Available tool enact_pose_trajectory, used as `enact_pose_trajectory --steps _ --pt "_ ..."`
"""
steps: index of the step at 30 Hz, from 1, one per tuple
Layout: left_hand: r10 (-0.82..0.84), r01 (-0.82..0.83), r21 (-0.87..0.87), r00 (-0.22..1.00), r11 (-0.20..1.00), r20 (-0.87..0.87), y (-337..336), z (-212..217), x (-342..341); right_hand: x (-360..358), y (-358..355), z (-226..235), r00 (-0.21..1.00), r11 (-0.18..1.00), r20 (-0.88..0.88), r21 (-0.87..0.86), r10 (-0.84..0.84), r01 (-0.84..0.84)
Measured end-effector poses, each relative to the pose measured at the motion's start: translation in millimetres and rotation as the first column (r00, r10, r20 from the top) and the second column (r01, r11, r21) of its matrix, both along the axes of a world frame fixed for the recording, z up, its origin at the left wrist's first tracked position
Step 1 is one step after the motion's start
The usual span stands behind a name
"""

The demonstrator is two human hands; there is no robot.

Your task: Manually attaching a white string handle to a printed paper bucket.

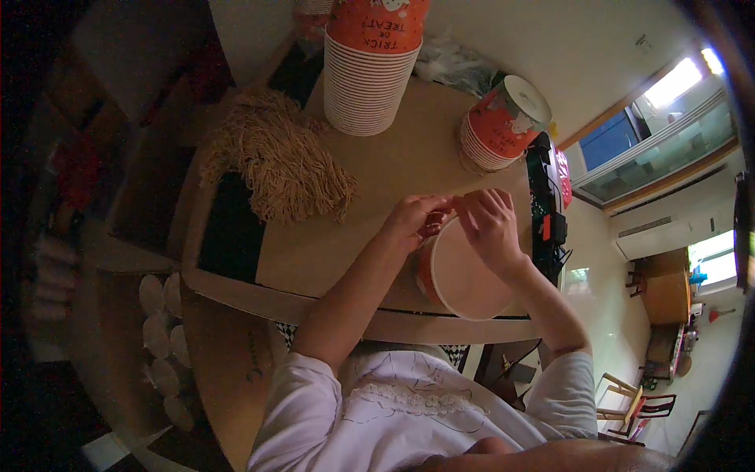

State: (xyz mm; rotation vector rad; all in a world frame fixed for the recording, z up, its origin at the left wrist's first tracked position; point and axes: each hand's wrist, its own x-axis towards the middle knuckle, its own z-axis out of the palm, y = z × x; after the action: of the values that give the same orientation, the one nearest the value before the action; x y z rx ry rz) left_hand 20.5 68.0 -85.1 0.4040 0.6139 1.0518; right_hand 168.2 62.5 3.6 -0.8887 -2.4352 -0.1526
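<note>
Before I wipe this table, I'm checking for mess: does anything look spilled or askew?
No spill shows. The tan string heap at left looks untidy, strands splaying loosely. The cup is tilted, with the left hand and right hand near its rim.

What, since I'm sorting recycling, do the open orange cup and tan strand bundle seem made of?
Open orange cup: probably paperboard, smooth; its thin wall and plain pale inside suggest it. Tan strand bundle: matte, perhaps cord or yarn, judging by thin, tangled strands; the fibre is unclear.
</note>
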Motion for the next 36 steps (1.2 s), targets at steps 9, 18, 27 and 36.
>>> enact_pose_trajectory --steps 9,18,27,36 --pt "-0.022 0.023 0.012 0.999 1.000 -0.026 -1 0 -2 7 -16 2 0.992 0.995 0.122 -0.080 -0.041 0.051" --pt "-0.054 0.054 0.032 0.999 0.998 -0.006 -5 8 -4 12 -8 -2 0.992 0.950 -0.123 -0.313 -0.042 0.001" --pt "0.046 -0.011 0.129 0.961 0.992 -0.273 -5 8 -3 20 14 -9 0.940 0.824 -0.283 -0.566 -0.190 -0.004" --pt "0.290 -0.076 0.386 0.794 0.919 -0.535 -9 17 0 15 30 -16 0.964 0.662 -0.155 -0.749 -0.215 0.027"
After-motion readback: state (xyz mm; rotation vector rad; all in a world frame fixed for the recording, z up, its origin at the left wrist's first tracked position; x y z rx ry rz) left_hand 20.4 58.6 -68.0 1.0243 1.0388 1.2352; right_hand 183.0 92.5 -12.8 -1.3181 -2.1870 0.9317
